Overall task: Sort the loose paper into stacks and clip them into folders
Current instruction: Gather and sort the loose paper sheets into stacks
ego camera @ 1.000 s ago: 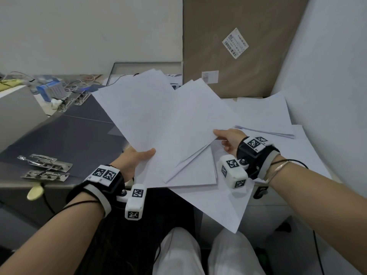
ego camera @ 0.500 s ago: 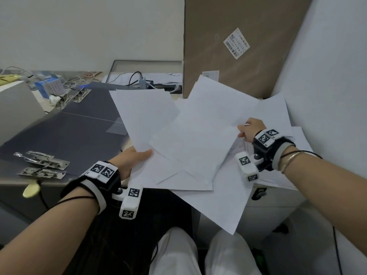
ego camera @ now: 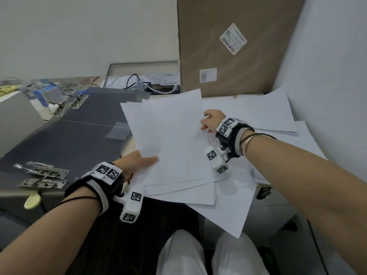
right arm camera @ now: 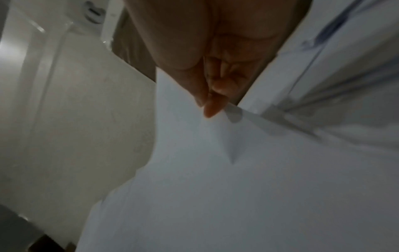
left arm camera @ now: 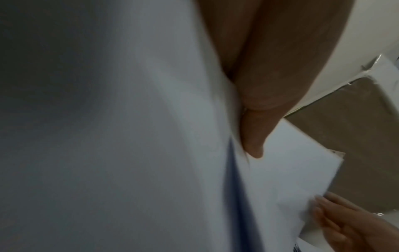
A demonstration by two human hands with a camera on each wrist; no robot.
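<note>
Sheets: white, loosely fanned, held above the table edge over more loose paper. We grip the near left edge in our left hand, thumb on top, fingers beneath. Our right hand pinches the top sheet at its right side, thumb against fingertip. Folders: dark, flat to the left, clips lying on them. Risk, as we judge it: the fan is uneven, so lower sheets may slip out and a hard pinch may crease the top one.

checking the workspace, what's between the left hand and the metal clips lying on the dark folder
In the head view, only bare dark folder lies between the left hand and the metal clips.
</note>
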